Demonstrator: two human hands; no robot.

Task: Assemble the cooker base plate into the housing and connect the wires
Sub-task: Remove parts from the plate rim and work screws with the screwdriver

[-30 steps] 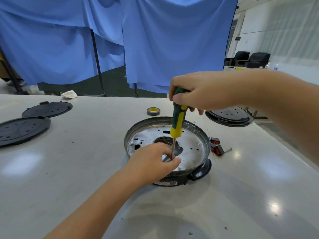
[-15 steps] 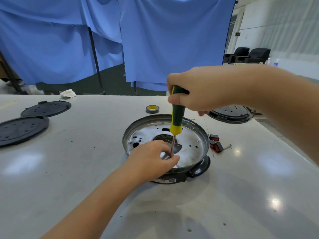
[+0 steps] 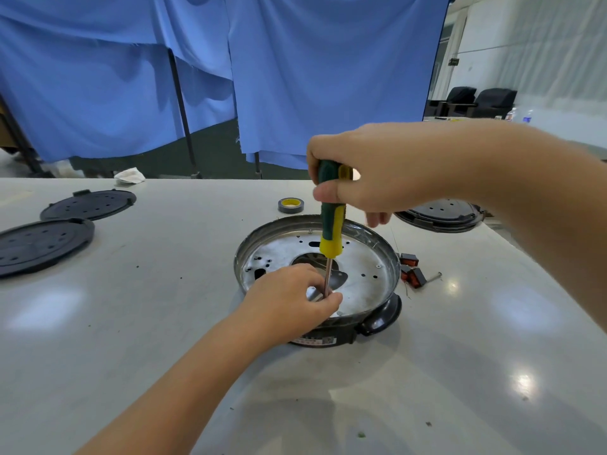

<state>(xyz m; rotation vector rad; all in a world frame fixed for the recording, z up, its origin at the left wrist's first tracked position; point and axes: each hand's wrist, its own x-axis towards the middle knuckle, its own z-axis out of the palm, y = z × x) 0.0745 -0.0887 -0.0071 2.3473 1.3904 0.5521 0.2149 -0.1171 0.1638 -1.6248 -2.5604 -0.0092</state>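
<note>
Two hands work over the round silver metal base plate (image 3: pixel 361 257): the right hand (image 3: pixel 371 172) grips a green-and-yellow screwdriver (image 3: pixel 331 224) upright, the left hand (image 3: pixel 289 300) pinches its shaft, black perforated round lids (image 3: pixel 42 241) lying well apart.

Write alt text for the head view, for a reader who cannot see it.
A right hand holds a green-and-yellow screwdriver upright over a round metal plate seated in a black housing, while the left hand steadies its tip. Tape roll and black lids lie nearby.
</note>
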